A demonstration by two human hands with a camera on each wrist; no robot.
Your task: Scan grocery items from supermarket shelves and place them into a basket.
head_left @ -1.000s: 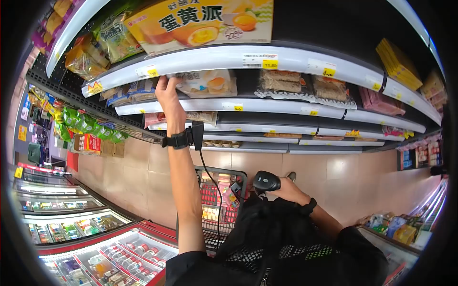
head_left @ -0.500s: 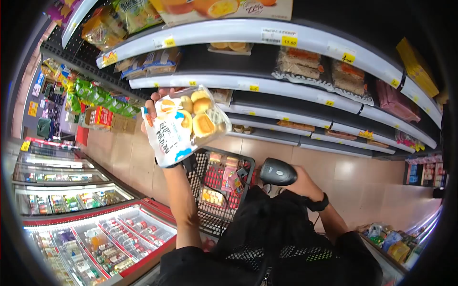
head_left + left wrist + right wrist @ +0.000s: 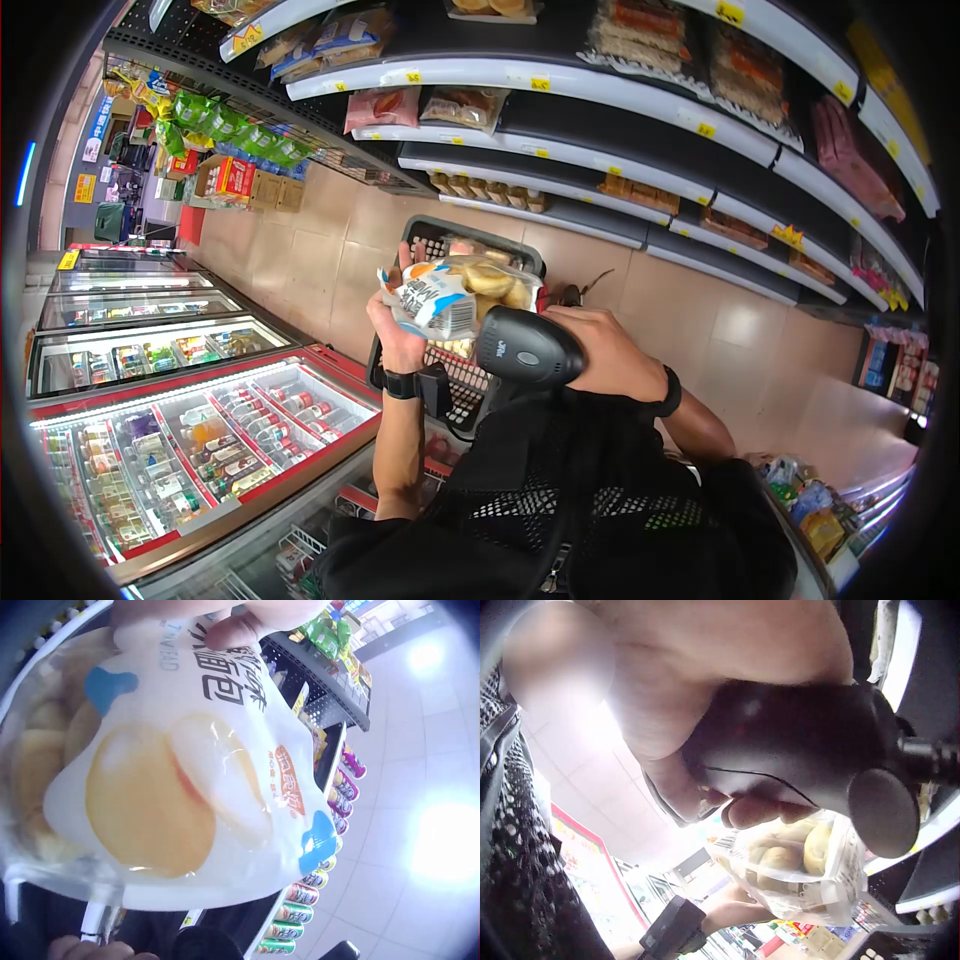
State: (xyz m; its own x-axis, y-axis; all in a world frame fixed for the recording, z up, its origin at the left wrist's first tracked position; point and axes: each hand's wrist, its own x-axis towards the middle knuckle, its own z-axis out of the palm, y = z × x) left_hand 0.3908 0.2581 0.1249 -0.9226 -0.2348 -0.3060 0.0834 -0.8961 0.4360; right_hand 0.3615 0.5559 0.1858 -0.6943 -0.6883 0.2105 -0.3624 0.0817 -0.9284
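A bag of bread buns (image 3: pixel 490 284), part clear and part printed white, is held by its white end in my left hand (image 3: pixel 397 325). In the left wrist view the thumb presses on the printed face of the bag (image 3: pixel 150 795). My right hand (image 3: pixel 622 355) grips a black handheld barcode scanner (image 3: pixel 533 348), its head up against the buns' end of the bag in the head view. Below the bag stands a dark mesh shopping basket (image 3: pixel 465 405) with goods inside, partly hidden by the bag and scanner.
Shelves (image 3: pixel 600 165) with packaged breads run across the front and right. To the left are glass-topped freezers (image 3: pixel 230 430) full of bottles and packets. Green snack bags (image 3: pixel 215 118) hang at the shelf end, near cardboard boxes (image 3: pixel 275 190). Tiled floor (image 3: pixel 330 240) lies between.
My left hand took the bag of buns off the shelf and brought it down over the basket. The right hand moved the scanner left, close to the bag. The view tilted downward.
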